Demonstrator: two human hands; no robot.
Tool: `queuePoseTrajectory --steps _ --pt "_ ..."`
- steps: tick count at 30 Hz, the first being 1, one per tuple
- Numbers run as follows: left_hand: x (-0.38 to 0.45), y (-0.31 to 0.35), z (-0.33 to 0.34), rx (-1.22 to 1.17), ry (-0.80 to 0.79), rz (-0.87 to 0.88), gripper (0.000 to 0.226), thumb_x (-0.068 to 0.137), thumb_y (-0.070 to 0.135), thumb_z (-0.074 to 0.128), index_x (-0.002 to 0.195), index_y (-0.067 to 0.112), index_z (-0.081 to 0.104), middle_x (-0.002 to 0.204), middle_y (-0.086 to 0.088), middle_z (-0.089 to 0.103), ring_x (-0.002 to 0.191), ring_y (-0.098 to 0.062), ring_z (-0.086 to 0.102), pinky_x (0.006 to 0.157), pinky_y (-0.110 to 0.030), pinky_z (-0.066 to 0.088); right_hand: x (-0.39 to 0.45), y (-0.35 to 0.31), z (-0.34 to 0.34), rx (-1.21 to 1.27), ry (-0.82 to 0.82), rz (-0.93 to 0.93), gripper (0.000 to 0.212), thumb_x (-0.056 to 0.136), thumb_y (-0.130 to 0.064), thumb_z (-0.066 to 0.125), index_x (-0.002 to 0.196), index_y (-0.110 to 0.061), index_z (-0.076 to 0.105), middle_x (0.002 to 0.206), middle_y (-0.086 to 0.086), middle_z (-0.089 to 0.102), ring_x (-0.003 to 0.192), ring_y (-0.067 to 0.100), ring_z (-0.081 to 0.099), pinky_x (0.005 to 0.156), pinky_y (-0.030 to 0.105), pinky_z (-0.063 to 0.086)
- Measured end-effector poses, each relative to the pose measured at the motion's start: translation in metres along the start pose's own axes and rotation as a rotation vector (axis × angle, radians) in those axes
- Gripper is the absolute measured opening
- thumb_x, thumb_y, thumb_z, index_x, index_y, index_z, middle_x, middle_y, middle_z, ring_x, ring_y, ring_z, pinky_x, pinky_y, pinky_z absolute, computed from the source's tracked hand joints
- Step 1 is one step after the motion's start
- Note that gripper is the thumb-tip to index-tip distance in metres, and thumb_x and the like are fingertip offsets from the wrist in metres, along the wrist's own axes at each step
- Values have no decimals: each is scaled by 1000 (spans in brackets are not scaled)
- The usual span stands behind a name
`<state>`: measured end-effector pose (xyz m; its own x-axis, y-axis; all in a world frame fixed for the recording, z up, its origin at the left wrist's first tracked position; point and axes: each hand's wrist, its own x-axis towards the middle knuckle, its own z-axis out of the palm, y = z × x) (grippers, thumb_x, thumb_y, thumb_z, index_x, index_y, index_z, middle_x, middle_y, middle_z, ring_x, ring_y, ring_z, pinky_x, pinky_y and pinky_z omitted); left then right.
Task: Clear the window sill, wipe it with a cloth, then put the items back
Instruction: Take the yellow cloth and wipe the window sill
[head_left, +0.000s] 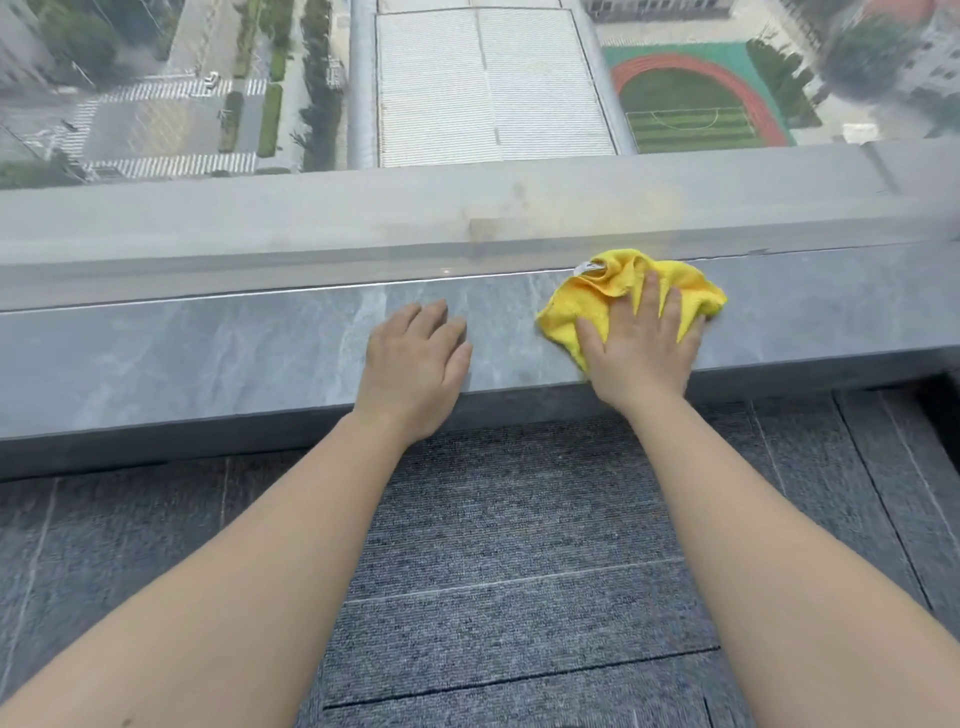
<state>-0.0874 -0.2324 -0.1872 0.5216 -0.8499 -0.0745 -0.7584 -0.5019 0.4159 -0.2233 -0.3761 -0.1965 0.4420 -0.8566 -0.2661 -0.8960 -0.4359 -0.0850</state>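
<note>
Head view: the window sill (208, 353) carries no items here, so clearing looks done and wiping is under way; putting things back remains. The right hand (641, 353) presses flat, fingers spread, on the yellow cloth (592, 306) by the glass (156, 78). The left hand (415, 364) rests relaxed, holding nothing. Bare sill runs both ways, its ends probably beyond view.

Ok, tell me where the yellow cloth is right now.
In the head view the yellow cloth lies bunched on the grey window sill, right of centre, close to the glass. The right hand presses flat on it; the left hand rests beside it.
</note>
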Motion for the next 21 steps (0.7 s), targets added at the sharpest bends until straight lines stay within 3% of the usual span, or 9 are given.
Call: queuePoseTrajectory --steps 5,7,10,15,18,21 --pt "5 1 0 -5 -67 -32 63 80 42 17 130 17 44 148 -4 36 137 -24 24 110 -36 15 17 -31 -6 147 -35 274 72 92 -57 22 148 -12 18 159 14 -12 146 37 -13 113 63 -6" --pt "7 1 0 -9 -47 -23 68 78 49 14 129 16 45 146 -5 39 137 -25 26 109 -36 16 19 -35 -5 139 -21 221 71 93 -55 23 147 -8 21 159 17 -11 145 39 -12 114 62 -5" --pt "13 5 4 -23 26 6 81 70 53 7 125 13 51 140 -10 47 132 -29 35 108 -38 22 13 -23 -3 73 -10 -10 68 93 -53 25 146 -10 23 159 17 -9 146 36 -12 115 57 -5" --pt "27 25 15 -15 20 50 81 70 52 8 124 11 52 138 -12 50 130 -31 37 108 -39 24 6 22 -7 -28 -44 -352 55 95 -49 25 147 -29 19 161 -2 -10 148 22 -11 117 50 -2" --pt "34 37 21 -28 2 75 81 69 53 8 124 13 52 139 -11 49 131 -31 36 109 -39 24 3 50 -10 -36 -49 -326 51 96 -47 24 145 -32 25 161 -5 -7 149 19 -8 118 47 -3" --pt "39 51 28 -29 -12 112 81 70 53 8 124 13 53 139 -11 49 131 -30 37 109 -38 23 5 71 -10 -5 -25 -165 55 96 -49 23 147 -29 19 161 0 -7 149 22 -7 118 47 -3"
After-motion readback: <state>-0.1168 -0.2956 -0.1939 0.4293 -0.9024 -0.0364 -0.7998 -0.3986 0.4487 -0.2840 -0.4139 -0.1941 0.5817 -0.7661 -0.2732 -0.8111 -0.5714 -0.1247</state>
